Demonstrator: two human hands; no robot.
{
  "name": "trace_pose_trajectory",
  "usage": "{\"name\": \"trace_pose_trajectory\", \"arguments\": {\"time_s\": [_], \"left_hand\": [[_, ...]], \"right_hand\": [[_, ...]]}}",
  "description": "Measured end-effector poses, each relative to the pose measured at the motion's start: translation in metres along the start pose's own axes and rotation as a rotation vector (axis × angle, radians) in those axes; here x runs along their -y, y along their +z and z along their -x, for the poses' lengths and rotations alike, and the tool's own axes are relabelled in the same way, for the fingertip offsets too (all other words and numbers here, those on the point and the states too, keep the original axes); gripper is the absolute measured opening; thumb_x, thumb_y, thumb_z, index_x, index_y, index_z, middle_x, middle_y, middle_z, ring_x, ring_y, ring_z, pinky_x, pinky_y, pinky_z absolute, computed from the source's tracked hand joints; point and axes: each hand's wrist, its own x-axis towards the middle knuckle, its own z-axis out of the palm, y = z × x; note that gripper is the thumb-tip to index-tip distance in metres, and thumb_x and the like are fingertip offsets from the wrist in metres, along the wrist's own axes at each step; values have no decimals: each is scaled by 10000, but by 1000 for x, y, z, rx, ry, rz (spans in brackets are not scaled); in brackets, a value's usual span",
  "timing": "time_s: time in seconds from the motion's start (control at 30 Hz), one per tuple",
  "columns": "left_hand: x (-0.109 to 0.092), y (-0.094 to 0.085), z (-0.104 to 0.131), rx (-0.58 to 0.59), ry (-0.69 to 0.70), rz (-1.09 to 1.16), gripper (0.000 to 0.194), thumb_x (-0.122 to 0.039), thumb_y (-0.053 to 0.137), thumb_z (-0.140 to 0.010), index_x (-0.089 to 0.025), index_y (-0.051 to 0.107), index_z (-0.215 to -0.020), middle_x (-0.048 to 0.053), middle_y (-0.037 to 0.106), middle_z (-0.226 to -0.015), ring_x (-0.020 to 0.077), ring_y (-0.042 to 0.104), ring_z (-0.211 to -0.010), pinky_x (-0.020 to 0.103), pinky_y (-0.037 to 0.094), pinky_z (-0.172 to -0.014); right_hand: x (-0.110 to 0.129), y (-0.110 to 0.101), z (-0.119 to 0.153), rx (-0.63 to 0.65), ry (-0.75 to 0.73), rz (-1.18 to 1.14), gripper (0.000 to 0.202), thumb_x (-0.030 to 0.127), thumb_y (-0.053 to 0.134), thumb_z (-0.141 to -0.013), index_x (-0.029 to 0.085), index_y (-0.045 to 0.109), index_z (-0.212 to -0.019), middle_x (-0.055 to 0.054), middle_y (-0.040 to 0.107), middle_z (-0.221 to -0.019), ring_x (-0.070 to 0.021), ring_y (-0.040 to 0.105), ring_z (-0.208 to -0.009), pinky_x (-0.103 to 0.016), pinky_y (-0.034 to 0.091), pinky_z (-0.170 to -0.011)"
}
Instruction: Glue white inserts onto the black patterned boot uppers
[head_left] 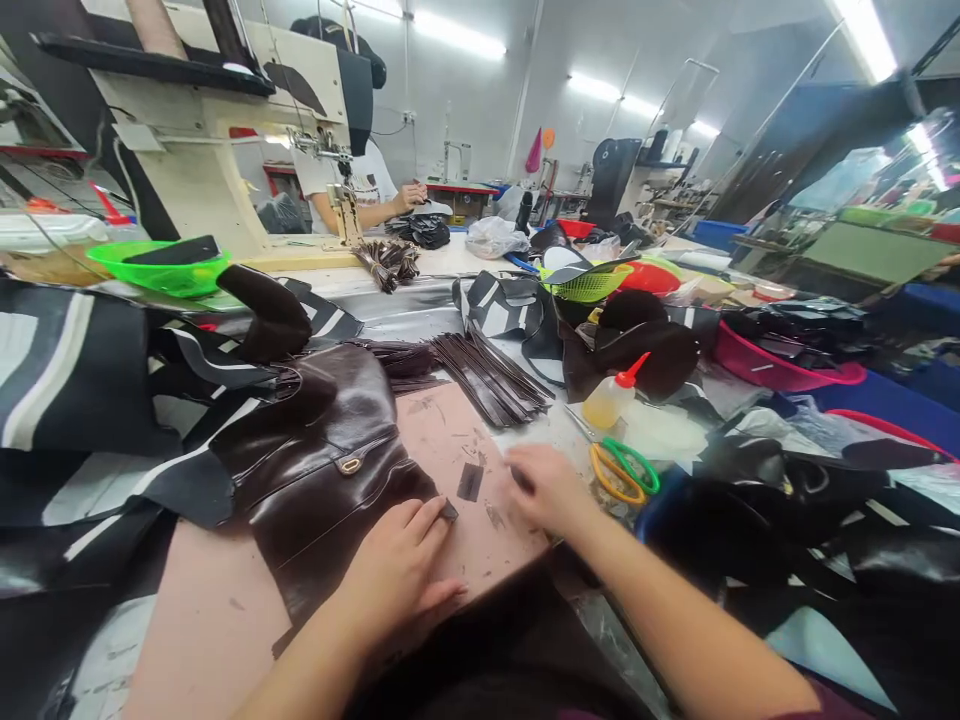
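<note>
A dark brown leather piece [330, 440] with a small gold oval fitting [350, 466] lies on a pinkish board [210, 610]. On its lower right corner rests my left hand [401, 560], with the fingertips at a small dark tab and the thumb apart. My right hand [547, 490], slightly blurred, is over the board's right edge with its fingers curled around a dark object that I cannot make out. Between the hands, a small dark rectangular piece [470, 482] lies flat on the board.
Scissors [619, 470] with orange and green handles and a glue bottle [607, 402] are right of the board. Dark strips [495, 378] lie behind it. A sewing machine [225, 130] stands back left; leather pieces crowd both sides. A person [360, 185] sits beyond.
</note>
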Motion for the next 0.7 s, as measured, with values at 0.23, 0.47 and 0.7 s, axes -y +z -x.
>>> {"name": "trace_pose_trajectory", "arguments": {"time_s": [0.23, 0.47, 0.7], "left_hand": [[-16, -13, 2, -30, 39, 19, 523, -570, 518, -793, -91, 631, -972, 157, 621, -1100, 244, 592, -880, 352, 518, -770], [-44, -17, 2, -57, 22, 45, 421, -475, 479, -848, -89, 622, -936, 167, 603, -1132, 251, 608, -905, 351, 542, -775], [-44, -7, 0, -79, -195, 154, 240, -198, 487, -807, -123, 553, -1025, 156, 564, -1185, 238, 590, -999, 348, 535, -820]], "right_hand": [[38, 20, -8, -238, -207, -219, 218, 105, 462, -759, 151, 633, -887, -64, 671, -734, -182, 611, -671, -301, 480, -648], [-36, 8, 28, -232, 212, -235, 120, 177, 496, -725, 190, 604, -677, -37, 590, -670, -179, 564, -623, -307, 476, -580], [6, 3, 38, -347, -388, -245, 191, 102, 471, -836, 164, 608, -953, -77, 609, -888, -178, 537, -826, -319, 450, -734]]}}
